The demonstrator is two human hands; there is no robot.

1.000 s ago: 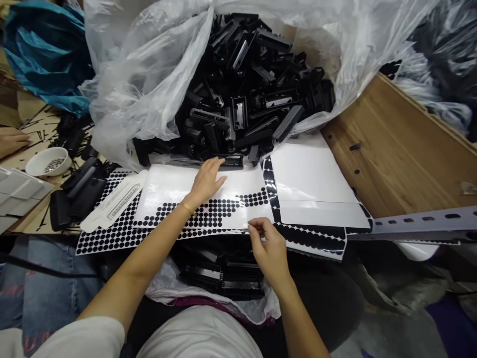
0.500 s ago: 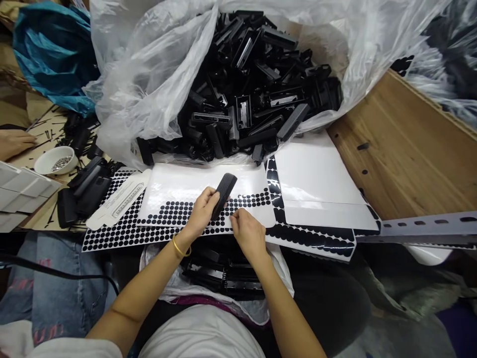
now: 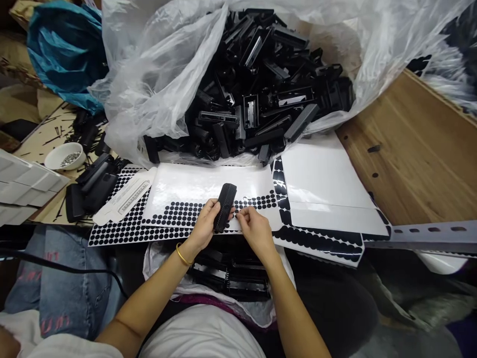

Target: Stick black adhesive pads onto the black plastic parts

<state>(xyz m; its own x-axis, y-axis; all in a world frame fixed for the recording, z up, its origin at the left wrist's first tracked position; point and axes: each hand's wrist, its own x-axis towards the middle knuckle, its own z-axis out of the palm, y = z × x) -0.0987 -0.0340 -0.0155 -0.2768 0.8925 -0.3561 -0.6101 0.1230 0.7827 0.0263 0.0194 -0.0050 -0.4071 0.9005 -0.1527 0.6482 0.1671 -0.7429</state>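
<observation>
A long black plastic part (image 3: 225,205) with a ribbed, carbon-like surface is gripped in my left hand (image 3: 204,224), thumb on its side, tilted over the sheet. Close to its lower right side, my right hand (image 3: 257,231) is closed in a pinch; whatever lies between those fingertips is too small to make out. Beneath both hands lies a white glossy sheet (image 3: 194,181) bearing rows of round black stickers (image 3: 182,213). Part of the backing above the dots is bare. Another sheet of black dots (image 3: 108,234) extends under it to the left.
A clear plastic bag (image 3: 149,74) heaped with black parts (image 3: 249,112) stands behind. Below the sheets, another bag holds black parts (image 3: 227,278). At left are a bowl of small metal pieces (image 3: 65,156) and white boxes (image 3: 26,184); at right, a wooden panel (image 3: 410,159).
The black part has been turned more upright and lowered slightly. My right hand remains pinched beside it. The whole view has shifted a little, and a co-worker's hand at the left has left the picture.
</observation>
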